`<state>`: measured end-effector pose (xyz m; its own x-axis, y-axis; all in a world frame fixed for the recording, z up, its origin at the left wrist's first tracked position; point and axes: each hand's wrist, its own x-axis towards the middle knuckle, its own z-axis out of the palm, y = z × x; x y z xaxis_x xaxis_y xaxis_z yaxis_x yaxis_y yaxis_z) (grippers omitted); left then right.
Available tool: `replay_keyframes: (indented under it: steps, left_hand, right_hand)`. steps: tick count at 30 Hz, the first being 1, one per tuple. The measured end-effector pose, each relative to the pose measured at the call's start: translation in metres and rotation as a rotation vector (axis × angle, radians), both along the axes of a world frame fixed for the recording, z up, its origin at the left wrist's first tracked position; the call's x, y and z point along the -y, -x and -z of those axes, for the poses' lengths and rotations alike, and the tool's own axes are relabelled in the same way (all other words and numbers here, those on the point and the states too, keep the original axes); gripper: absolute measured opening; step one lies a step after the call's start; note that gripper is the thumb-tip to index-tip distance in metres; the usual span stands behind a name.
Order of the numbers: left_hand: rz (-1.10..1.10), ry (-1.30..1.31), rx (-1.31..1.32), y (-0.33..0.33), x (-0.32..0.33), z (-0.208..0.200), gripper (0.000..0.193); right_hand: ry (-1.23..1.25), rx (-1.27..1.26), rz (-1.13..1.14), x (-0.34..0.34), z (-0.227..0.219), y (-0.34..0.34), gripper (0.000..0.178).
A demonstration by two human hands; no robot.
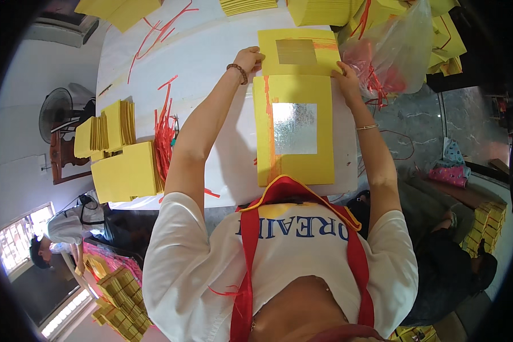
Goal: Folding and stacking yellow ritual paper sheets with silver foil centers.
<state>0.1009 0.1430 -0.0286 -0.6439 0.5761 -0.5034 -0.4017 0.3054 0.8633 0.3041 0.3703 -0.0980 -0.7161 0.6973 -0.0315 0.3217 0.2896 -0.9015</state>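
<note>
Two yellow paper pieces lie one beyond the other on the white table in front of me. The far yellow paper stack (271, 57) bears a dull tan square and an orange streak along its upper right. My left hand (249, 61) grips its left edge, fingertips partly hidden, with a beaded bracelet on the wrist. At its lower right corner, my right hand (347, 81) has thumb and fingers closed on the edge. The near yellow paper stack (302, 171) carries a shiny silver foil square and an orange band down its left side; neither hand touches it.
Red plastic strips (164, 134) lie left of my left arm, beside stacked yellow paper bundles (128, 171). A clear plastic bag (404, 51) with red stuff hangs at the right table edge. More yellow stacks (322, 12) stand at the back. Another person (77, 225) works at far left.
</note>
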Motion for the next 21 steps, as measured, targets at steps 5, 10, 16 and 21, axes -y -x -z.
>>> replay_keyframes:
  steps: [5, 10, 16, 21]
  left_hand:
    - [-0.059, -0.065, -0.022, 0.003, 0.000, 0.010, 0.049]
    - [-0.015, 0.005, -0.111, 0.009, -0.015, 0.018, 0.044]
    - [-0.002, -0.040, -0.016, 0.011, -0.008, 0.018, 0.037]
    - [-0.025, -0.043, 0.000, 0.013, -0.011, 0.019, 0.037]
  right_hand:
    - [-0.048, -0.005, 0.044, -0.014, 0.009, 0.010, 0.046]
    - [0.306, -0.009, 0.075, -0.032, 0.013, 0.011, 0.045]
    - [0.220, -0.217, 0.041, -0.005, -0.027, 0.004, 0.020]
    - [-0.140, -0.186, -0.046, 0.019, -0.043, -0.001, 0.014]
